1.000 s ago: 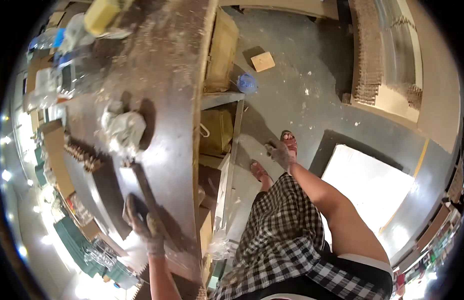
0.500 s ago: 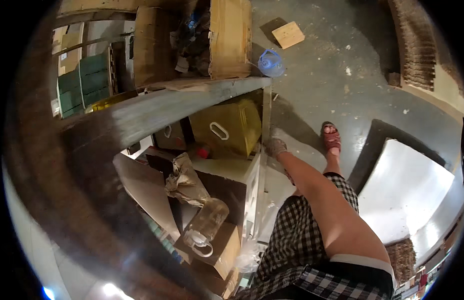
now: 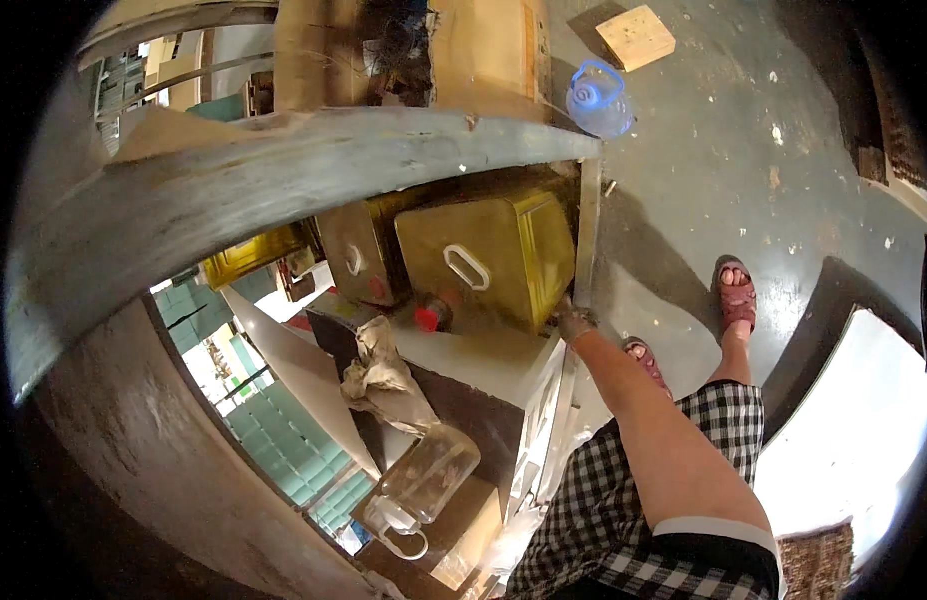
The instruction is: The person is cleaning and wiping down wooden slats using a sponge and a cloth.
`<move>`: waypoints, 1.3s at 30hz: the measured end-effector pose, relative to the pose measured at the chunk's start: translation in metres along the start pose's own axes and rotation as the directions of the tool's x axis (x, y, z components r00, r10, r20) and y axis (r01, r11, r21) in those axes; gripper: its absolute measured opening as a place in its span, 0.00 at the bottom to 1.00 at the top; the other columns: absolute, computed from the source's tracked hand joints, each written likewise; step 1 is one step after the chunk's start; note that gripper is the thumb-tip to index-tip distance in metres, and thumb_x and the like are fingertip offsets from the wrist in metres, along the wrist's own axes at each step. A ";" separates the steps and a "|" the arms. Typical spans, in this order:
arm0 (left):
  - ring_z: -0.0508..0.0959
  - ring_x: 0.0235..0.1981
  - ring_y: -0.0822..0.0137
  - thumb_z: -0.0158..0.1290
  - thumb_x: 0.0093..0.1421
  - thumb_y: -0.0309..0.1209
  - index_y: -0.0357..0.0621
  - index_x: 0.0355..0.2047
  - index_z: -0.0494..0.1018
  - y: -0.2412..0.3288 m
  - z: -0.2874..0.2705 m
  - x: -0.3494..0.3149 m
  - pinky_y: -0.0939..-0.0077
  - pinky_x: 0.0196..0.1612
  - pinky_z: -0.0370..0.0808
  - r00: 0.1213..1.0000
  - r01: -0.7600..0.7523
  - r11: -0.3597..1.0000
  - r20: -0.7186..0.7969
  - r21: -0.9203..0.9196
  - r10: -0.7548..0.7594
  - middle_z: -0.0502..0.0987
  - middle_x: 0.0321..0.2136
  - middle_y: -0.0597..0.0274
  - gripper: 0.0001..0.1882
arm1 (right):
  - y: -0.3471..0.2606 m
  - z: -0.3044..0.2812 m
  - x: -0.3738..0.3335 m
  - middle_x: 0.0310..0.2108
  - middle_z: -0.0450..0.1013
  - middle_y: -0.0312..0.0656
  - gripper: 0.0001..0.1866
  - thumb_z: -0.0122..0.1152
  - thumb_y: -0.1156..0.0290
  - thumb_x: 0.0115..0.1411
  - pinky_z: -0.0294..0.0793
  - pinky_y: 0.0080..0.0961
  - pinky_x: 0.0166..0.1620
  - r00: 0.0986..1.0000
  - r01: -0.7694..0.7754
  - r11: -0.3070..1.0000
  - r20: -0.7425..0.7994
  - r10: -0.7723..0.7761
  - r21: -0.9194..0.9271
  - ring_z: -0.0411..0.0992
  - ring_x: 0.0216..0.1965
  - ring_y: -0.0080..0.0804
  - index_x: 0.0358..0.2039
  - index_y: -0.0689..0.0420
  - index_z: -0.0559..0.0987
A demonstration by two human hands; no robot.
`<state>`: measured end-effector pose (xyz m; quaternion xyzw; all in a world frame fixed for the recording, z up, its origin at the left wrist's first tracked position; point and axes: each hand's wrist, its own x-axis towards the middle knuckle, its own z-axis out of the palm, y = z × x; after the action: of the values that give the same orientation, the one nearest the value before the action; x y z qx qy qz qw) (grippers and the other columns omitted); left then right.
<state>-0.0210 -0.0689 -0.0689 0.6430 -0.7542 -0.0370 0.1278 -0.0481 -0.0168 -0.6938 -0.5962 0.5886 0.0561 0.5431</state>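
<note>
My right hand point(image 3: 576, 324), which looks greyish as if gloved, reaches down from the lower right. It is at the near right corner of a large yellow square tin point(image 3: 548, 255), by the table leg point(image 3: 589, 215). Its fingers are partly hidden, so their grip does not show. A white loop handle point(image 3: 466, 267) is on the tin's dull top face. The tin stands under a worn grey tabletop edge point(image 3: 383, 140). To its left is another tin point(image 3: 351, 255) with a pale handle, and a red cap point(image 3: 426, 320) sits in front. My left hand is out of view.
An empty clear plastic jar point(image 3: 438, 470) and crumpled brown paper point(image 3: 383, 375) lie in a cardboard box point(image 3: 483, 395). A blue-handled bottle point(image 3: 599, 105) and a wooden block point(image 3: 636, 38) are on the floor. A white sheet point(image 3: 848, 420) is at the right.
The view has shifted left and closer, so the shelf things appear larger and further right. My right hand has moved from beside the table leg to the yellow tin's near corner.
</note>
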 end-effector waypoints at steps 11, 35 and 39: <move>0.62 0.59 0.52 0.44 0.59 0.57 0.33 0.60 0.58 0.000 -0.018 -0.009 0.56 0.61 0.62 0.999 -0.020 0.993 0.048 -0.115 0.026 0.62 0.56 0.46 0.41 | 0.031 0.006 -0.071 0.42 0.77 0.47 0.15 0.50 0.71 0.57 0.76 0.40 0.46 0.997 -0.061 0.997 -0.056 0.058 -0.039 0.76 0.45 0.43 0.42 0.54 0.81; 0.68 0.49 0.45 0.61 0.47 0.37 0.42 0.56 0.65 -0.003 -0.010 0.018 0.54 0.53 0.67 0.981 -0.178 0.963 0.039 -0.204 0.190 0.69 0.50 0.46 0.35 | -0.134 -0.465 -0.568 0.23 0.73 0.50 0.13 0.57 0.72 0.55 0.71 0.42 0.32 0.637 -0.021 0.965 -0.748 -0.189 -0.262 0.73 0.26 0.49 0.43 0.50 0.75; 0.68 0.48 0.46 0.62 0.47 0.36 0.42 0.54 0.66 0.001 -0.011 0.018 0.55 0.52 0.67 0.977 -0.199 0.945 0.017 -0.260 0.211 0.69 0.50 0.48 0.34 | -0.195 -0.468 -0.553 0.21 0.73 0.46 0.16 0.60 0.71 0.54 0.72 0.40 0.31 0.616 0.034 0.954 -0.746 -0.254 -0.297 0.73 0.24 0.43 0.45 0.49 0.75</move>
<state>-0.0221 -0.0852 -0.0551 0.5382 -0.8084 -0.1351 0.1964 -0.3341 -0.0515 -0.0008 -0.6716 0.7021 -0.1757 0.1584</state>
